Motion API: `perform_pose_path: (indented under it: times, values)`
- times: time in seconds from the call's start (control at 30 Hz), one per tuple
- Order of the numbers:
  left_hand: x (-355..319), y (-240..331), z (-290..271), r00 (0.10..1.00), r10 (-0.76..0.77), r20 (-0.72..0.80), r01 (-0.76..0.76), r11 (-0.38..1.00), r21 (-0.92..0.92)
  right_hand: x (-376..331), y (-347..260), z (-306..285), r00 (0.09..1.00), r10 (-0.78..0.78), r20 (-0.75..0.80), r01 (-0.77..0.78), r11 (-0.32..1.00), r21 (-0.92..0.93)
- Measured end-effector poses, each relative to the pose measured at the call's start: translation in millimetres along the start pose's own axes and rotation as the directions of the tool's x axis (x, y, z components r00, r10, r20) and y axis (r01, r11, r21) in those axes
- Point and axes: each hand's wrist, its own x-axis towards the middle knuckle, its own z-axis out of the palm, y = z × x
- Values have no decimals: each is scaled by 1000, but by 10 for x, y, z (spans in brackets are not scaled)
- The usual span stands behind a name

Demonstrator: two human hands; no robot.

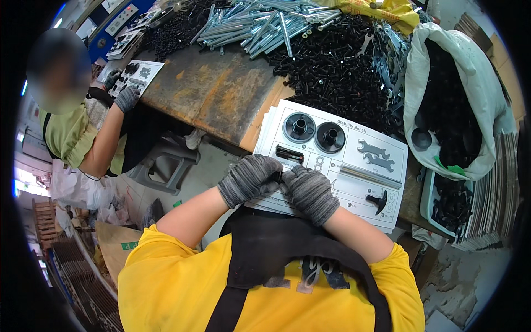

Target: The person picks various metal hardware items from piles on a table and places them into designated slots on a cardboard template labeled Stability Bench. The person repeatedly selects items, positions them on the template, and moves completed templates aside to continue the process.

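My left hand [250,180] and my right hand [310,193], both in grey knit gloves, meet over the lower left of a white printed card [354,191]. Their fingertips are pinched together, and whatever is between them is too small and covered to make out. On the card, a black round disc with a hub [298,128] lies beside a second black disc [331,137]. Black bolts [290,154] lie just above my fingers. Toward the right are grey wrench shapes [376,155], a silver metal tube [370,176] and a black T-shaped knob [377,202].
Beyond the card are heaped black bolts [332,72] and long silver rods [260,27]. At right stand a white sack [492,94] of black parts, a bin [451,207] and stacked cardboard [489,193]. A gloved co-worker [83,133] works at the left over another card [145,72].
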Motion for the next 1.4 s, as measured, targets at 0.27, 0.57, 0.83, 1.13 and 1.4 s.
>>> perform_pose_path:
  times: [0.27, 0.57, 0.83, 1.13, 1.4]
  values:
    - [19, 100, 5, 993, -89, -73, 82, 993, -83, -35, 9, -190, 962, 43, 269, -37, 999, -29]
    - [1, 49, 37, 987, -156, -30, 151, 981, -123, -1020, 821, -691, 813, 330, -479, -263, 943, 203]
    - [14, 89, -104, 988, 4, -153, 0, 1000, 24, -1724, 1400, -607, 665, 635, -393, -649, 752, 116]
    - [-372, -37, -95, 971, -219, -95, 216, 975, -42, -1634, 1392, -702, 801, 479, -359, -560, 811, -168]
    - [-437, -100, -57, 802, -591, 83, 489, 571, -660, -1556, 1359, -790, 898, 429, -98, -433, 819, -377]
